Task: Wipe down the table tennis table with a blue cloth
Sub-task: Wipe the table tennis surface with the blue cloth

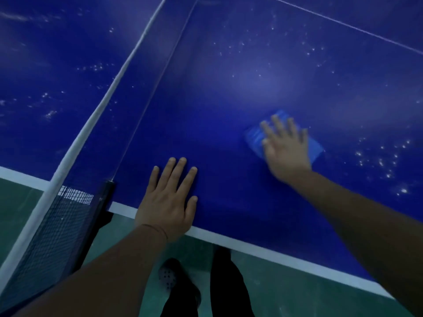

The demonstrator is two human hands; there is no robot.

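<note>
I am pressing my right hand (286, 147), fingers spread flat, onto the blue cloth (254, 138) lying on the table tennis table (229, 92), well in from its white edge. My left hand (168, 200) is resting flat and straight-fingered at that edge, near the net (66, 225).

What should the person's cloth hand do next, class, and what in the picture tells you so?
Probably slide the blue cloth rightward. The right hand presses it flat on the table, and white specks lie just to its right, while the surface between the hands looks clean. The left hand rests flat at the table's edge, apparently bracing, so it can likely stay put.
</note>
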